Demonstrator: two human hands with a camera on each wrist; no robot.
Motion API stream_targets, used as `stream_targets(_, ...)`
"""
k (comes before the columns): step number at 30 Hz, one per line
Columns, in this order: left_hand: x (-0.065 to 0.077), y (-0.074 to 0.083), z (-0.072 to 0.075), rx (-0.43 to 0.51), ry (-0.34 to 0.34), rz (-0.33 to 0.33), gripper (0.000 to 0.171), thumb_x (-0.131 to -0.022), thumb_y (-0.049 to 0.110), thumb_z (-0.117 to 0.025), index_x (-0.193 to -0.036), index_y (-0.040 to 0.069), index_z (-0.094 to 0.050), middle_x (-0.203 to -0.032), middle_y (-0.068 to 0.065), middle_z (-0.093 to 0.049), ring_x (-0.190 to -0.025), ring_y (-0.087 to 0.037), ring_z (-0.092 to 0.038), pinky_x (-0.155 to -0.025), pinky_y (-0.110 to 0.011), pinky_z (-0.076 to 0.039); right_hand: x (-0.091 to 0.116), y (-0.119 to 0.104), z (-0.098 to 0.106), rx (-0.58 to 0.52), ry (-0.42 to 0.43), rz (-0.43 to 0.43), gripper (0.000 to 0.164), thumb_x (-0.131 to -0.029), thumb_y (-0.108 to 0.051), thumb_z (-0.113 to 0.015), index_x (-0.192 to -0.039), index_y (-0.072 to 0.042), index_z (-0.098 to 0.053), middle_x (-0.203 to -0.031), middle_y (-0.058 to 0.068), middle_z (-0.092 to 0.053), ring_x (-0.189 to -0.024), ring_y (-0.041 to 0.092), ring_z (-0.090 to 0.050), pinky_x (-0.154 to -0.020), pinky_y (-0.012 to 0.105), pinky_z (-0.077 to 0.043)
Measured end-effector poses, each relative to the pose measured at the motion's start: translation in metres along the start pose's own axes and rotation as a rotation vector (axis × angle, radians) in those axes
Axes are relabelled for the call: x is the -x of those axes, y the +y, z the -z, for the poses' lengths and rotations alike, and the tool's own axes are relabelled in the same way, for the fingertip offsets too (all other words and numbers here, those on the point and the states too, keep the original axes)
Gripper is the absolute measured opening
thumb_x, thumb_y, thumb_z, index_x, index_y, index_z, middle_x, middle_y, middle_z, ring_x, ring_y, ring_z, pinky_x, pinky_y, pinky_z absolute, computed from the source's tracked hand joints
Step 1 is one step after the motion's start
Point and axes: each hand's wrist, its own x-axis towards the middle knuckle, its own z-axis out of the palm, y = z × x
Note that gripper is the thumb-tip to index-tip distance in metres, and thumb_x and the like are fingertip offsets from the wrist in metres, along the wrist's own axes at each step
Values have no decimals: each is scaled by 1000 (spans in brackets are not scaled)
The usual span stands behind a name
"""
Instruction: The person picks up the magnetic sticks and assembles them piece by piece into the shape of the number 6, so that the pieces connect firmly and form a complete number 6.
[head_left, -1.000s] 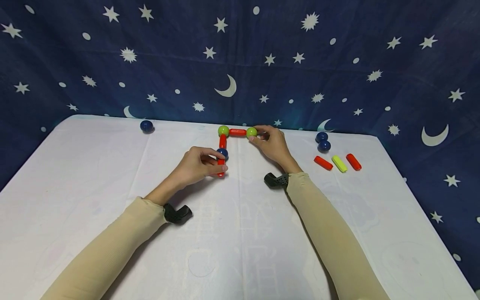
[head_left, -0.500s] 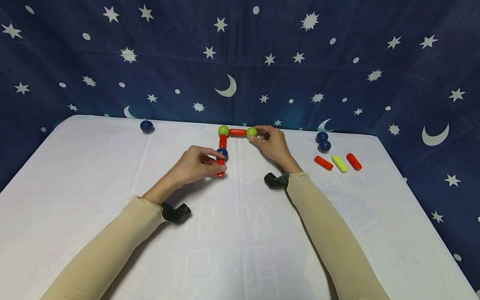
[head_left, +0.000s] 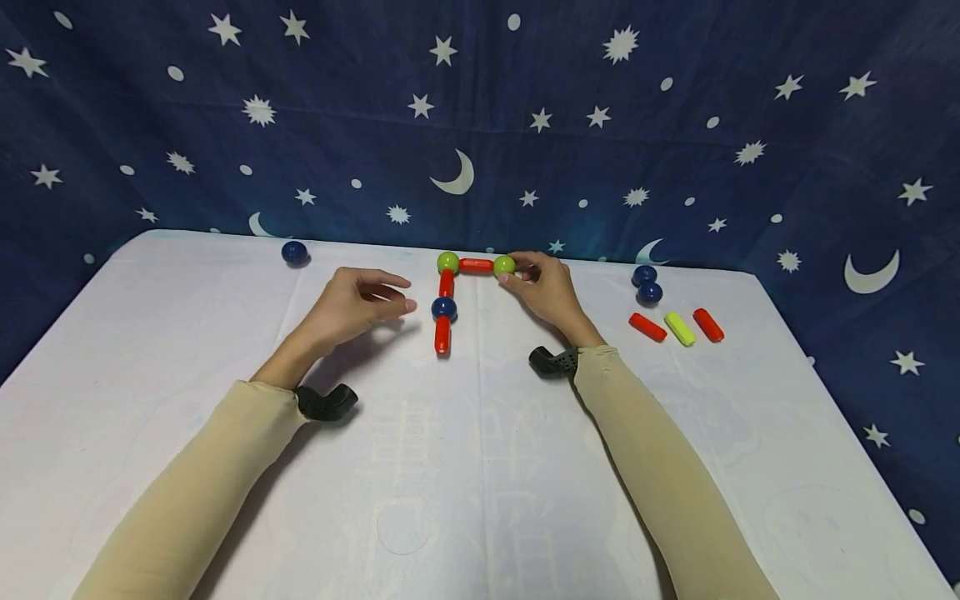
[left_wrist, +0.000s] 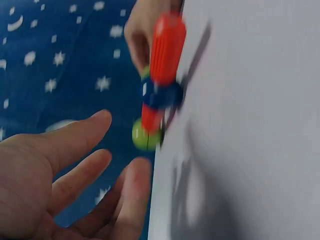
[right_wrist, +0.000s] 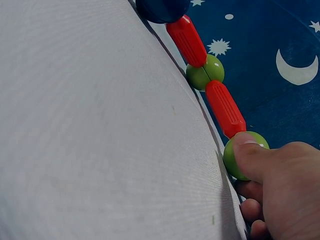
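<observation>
A joined chain of balls and rods lies near the far edge of the white table. It runs from a green ball along a red rod to a second green ball. There it bends toward me through another red rod, a blue ball and an end red rod. My right hand pinches the right green ball between thumb and fingers. Left of the chain, my left hand holds nothing, its fingers apart from the blue ball and end rod.
On the right lie two touching blue balls, a red rod, a yellow-green rod and another red rod. A lone blue ball sits at the far left. A star-patterned dark blue cloth rises behind the table.
My left hand has let go of the end red rod and moved left, away from the chain. The right hand and the chain have stayed in place.
</observation>
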Motion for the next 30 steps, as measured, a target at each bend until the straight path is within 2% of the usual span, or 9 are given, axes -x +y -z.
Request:
stream_targets(7, -3, -25, 35, 16, 250, 15, 43, -90, 20, -79, -127, 1, -69, -104, -16, -74, -80, -8, -70, -68, -18, -50, 0, 1, 0, 3, -2, -3, 43, -93, -22, -76, -132, -6, -67, -115, 10, -67, -95, 23, -57, -81, 35, -46)
stream_targets(11, -1, -37, 53, -7, 400, 22, 43, -90, 22, -80, -127, 3, -70, -97, -5, -73, -77, 1, -65, -70, -14, -48, 0, 0, 0, 2, -6, -10, 43, -94, -22, -76, -132, -6, -66, -116, 10, -67, -95, 23, -57, -82, 35, -46)
stream_targets(14, 1, -45, 65, -20, 506, 40, 44, -89, 25, -80, -126, 4, -70, -89, 7, -68, -78, 1, -61, -72, -14, -47, -1, 0, 0, 5, -8, -14, 43, -94, -22, -76, -133, -6, -66, -117, 10, -67, -96, 23, -57, -84, 35, -47)
stream_targets(17, 2, -52, 74, -28, 575, 65, 46, -89, 26, -80, -128, 6, -70, -95, 5, -67, -86, -5, -59, -75, -17, -45, -1, -1, 0, 8, -11, -15, 43, -94, -22, -75, -133, -6, -66, -117, 10, -67, -97, 24, -57, -85, 36, -47)
stream_targets(20, 1, -60, 79, -57, 587, 88, 50, -90, 30, -78, -134, 8, -67, -115, -8, -66, -101, -15, -56, -80, -22, -43, -1, -1, 0, 12, -12, -14, 44, -94, -22, -75, -134, -6, -65, -118, 10, -67, -97, 24, -57, -85, 36, -48)
stream_targets(23, 1, -66, 82, -56, 553, 104, 57, -91, 32, -77, -140, 9, -62, -139, -16, -55, -118, -25, -51, -86, -27, -43, -1, -1, 0, 14, -11, -15, 44, -94, -22, -76, -134, -7, -65, -117, 10, -67, -97, 23, -57, -85, 36, -48)
stream_targets(26, -1, -72, 84, -46, 486, 104, 64, -93, 30, -75, -148, 10, -53, -154, -17, -42, -131, -32, -45, -98, -34, -45, 0, -2, 0, 10, -12, -22, 44, -94, -22, -75, -134, -7, -65, -117, 10, -66, -98, 24, -57, -85, 36, -48)
stream_targets(30, -4, -78, 85, -46, 359, 109, 72, -97, 31, -70, -158, 14, -37, -164, -19, -24, -144, -40, -33, -112, -49, -35, 0, -2, 1, 9, -14, -31, 43, -94, -22, -75, -133, -7, -66, -117, 10, -66, -98, 24, -56, -85, 36, -48)
